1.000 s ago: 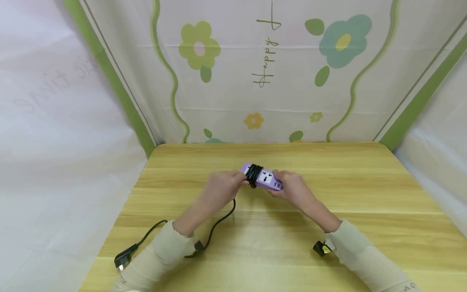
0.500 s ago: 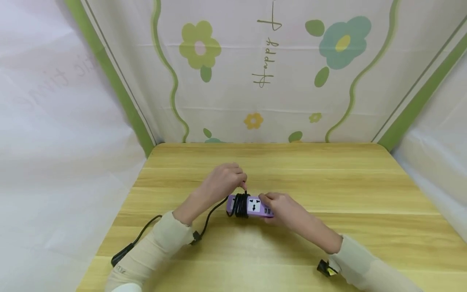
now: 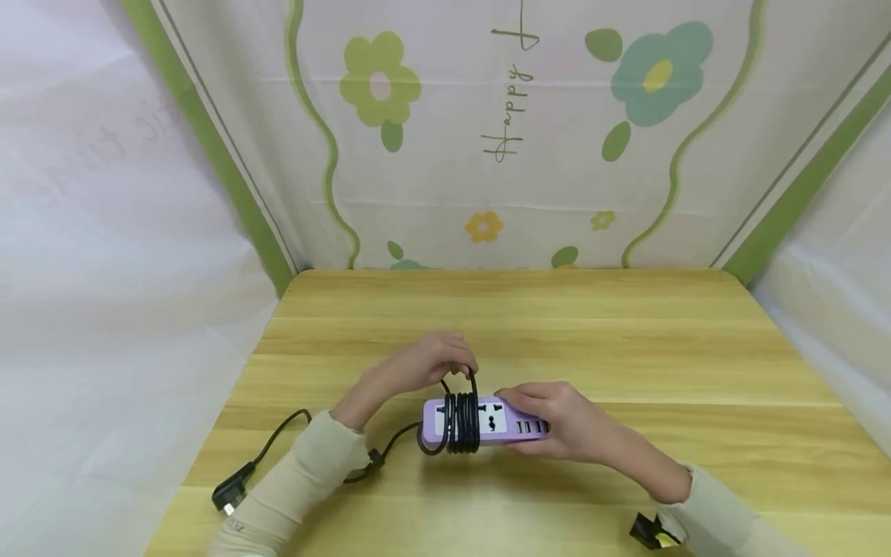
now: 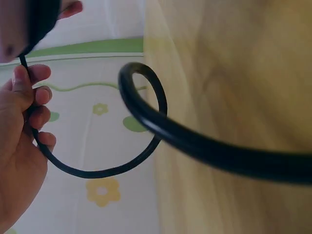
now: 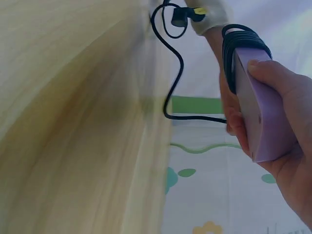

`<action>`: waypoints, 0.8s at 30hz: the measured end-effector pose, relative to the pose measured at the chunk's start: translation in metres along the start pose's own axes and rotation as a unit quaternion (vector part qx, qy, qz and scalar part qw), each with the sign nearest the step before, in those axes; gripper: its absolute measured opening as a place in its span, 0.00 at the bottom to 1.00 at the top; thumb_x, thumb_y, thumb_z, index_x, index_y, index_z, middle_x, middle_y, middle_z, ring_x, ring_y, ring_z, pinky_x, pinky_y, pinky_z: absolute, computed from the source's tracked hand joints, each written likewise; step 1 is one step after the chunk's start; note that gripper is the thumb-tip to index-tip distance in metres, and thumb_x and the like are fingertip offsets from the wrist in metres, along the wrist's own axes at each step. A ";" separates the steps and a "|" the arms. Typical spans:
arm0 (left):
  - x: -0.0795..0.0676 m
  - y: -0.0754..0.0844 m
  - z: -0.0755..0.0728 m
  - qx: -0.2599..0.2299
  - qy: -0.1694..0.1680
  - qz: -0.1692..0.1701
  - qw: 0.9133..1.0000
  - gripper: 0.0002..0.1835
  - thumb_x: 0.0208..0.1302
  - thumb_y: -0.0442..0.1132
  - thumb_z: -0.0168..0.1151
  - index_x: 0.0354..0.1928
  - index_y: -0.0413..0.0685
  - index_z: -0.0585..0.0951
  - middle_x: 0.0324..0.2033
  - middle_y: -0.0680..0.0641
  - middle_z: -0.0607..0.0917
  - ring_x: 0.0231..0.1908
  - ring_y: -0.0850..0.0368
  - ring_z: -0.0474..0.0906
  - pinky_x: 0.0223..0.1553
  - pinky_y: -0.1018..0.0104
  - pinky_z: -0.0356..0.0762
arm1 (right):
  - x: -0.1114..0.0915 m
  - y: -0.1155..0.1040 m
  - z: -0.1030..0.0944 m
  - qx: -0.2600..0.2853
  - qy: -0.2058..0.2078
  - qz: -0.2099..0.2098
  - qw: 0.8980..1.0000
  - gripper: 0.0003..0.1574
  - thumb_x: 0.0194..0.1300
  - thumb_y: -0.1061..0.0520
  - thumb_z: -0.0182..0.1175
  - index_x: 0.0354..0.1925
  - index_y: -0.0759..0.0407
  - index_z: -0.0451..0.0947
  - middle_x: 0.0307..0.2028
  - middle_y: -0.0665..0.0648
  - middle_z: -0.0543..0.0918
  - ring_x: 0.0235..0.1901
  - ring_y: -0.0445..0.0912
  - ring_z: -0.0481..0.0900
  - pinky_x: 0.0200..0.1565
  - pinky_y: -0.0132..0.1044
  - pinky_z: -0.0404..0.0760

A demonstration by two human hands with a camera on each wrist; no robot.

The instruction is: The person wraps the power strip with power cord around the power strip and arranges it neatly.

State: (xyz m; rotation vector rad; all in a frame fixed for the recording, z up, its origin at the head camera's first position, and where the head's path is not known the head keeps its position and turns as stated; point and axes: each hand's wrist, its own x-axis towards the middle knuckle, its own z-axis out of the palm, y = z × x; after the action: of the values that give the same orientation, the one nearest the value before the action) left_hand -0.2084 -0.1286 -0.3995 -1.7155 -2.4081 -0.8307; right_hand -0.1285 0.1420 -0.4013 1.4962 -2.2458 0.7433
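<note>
A light purple power strip point(image 3: 493, 422) with white sockets and USB ports is held over the table, its black cord point(image 3: 462, 424) wound in several turns round its left half. My right hand point(image 3: 564, 425) grips the strip's right end, thumb on one side and fingers on the other. Above the strip, my left hand point(image 3: 425, 363) pinches the cord where it rises from the coil. In the left wrist view, a loose loop of the cord point(image 4: 97, 174) hangs from the fingers. The right wrist view shows the smooth underside of the power strip point(image 5: 265, 117) and the coil at its far end.
The cord's free end runs to a black plug point(image 3: 231, 491) near the left edge of the wooden table point(image 3: 626, 333). A printed white curtain point(image 3: 431, 178) stands behind the table. Small black cameras are strapped to both wrists.
The power strip has come down and nearer to me, and now lies more level. My left hand has moved from beside the coil to above its far side, drawing the cord along.
</note>
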 end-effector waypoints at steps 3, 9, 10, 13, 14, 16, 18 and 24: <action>0.001 0.002 0.008 -0.034 0.013 -0.011 0.999 0.11 0.70 0.27 0.55 0.45 0.43 0.86 0.38 0.49 0.88 0.38 0.61 0.80 0.44 0.75 0.79 | 0.001 0.001 -0.006 0.010 0.027 -0.021 0.999 0.35 0.53 0.50 0.76 0.54 0.68 0.81 0.42 0.62 0.87 0.33 0.47 0.87 0.34 0.18 0.80; -0.004 0.004 0.023 -0.145 0.039 -0.037 0.988 0.11 0.70 0.26 0.53 0.46 0.42 0.83 0.39 0.46 0.87 0.40 0.60 0.82 0.48 0.69 0.81 | 0.004 0.006 -0.016 0.032 0.056 -0.021 0.998 0.34 0.58 0.47 0.74 0.54 0.69 0.80 0.43 0.63 0.87 0.34 0.48 0.87 0.35 0.20 0.81; -0.005 0.005 0.026 -0.172 0.043 -0.042 0.983 0.10 0.68 0.26 0.55 0.46 0.42 0.82 0.39 0.45 0.86 0.41 0.59 0.82 0.49 0.67 0.81 | 0.004 0.008 -0.018 0.035 0.062 -0.017 0.997 0.34 0.58 0.47 0.73 0.54 0.69 0.80 0.43 0.63 0.87 0.34 0.48 0.87 0.35 0.21 0.81; -0.010 0.008 0.033 -0.259 0.052 -0.077 0.961 0.13 0.67 0.28 0.57 0.53 0.38 0.78 0.45 0.41 0.85 0.46 0.59 0.81 0.54 0.63 0.80 | 0.007 0.013 -0.023 0.040 0.078 0.005 0.996 0.35 0.58 0.47 0.73 0.54 0.69 0.80 0.43 0.64 0.88 0.34 0.49 0.87 0.35 0.23 0.82; -0.012 0.011 0.034 -0.275 0.062 -0.098 0.955 0.16 0.65 0.27 0.59 0.55 0.36 0.77 0.46 0.39 0.84 0.46 0.61 0.80 0.54 0.64 0.79 | 0.008 0.015 -0.024 0.045 0.083 0.016 0.995 0.35 0.57 0.48 0.74 0.55 0.69 0.80 0.44 0.64 0.88 0.35 0.49 0.87 0.36 0.24 0.83; -0.014 0.018 0.035 -0.324 0.071 -0.142 0.933 0.15 0.69 0.27 0.55 0.57 0.31 0.73 0.42 0.38 0.83 0.42 0.64 0.78 0.49 0.66 0.79 | 0.010 0.020 -0.027 0.052 0.099 0.040 0.993 0.34 0.53 0.52 0.76 0.54 0.69 0.80 0.45 0.65 0.88 0.34 0.49 0.87 0.35 0.25 0.83; -0.013 0.027 0.035 -0.345 0.078 -0.181 0.918 0.13 0.76 0.29 0.47 0.56 0.29 0.70 0.35 0.41 0.79 0.34 0.68 0.73 0.38 0.72 0.74 | 0.012 0.025 -0.029 0.055 0.118 0.073 0.989 0.35 0.48 0.57 0.79 0.54 0.69 0.81 0.45 0.65 0.88 0.35 0.48 0.87 0.34 0.24 0.82; -0.001 0.041 0.038 -0.323 0.114 -0.234 0.910 0.15 0.81 0.35 0.36 0.49 0.32 0.72 0.22 0.50 0.66 0.23 0.64 0.61 0.27 0.74 0.61 | 0.020 0.038 -0.024 0.040 0.164 0.166 0.972 0.37 0.40 0.63 0.81 0.53 0.66 0.83 0.44 0.64 0.89 0.34 0.45 0.85 0.32 0.23 0.78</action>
State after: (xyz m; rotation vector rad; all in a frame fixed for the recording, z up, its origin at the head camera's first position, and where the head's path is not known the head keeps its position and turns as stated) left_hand -0.1625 -0.1022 -0.4164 -1.0417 -2.5665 -1.9471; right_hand -0.1716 0.1532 -0.3797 0.9471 -2.2462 1.1005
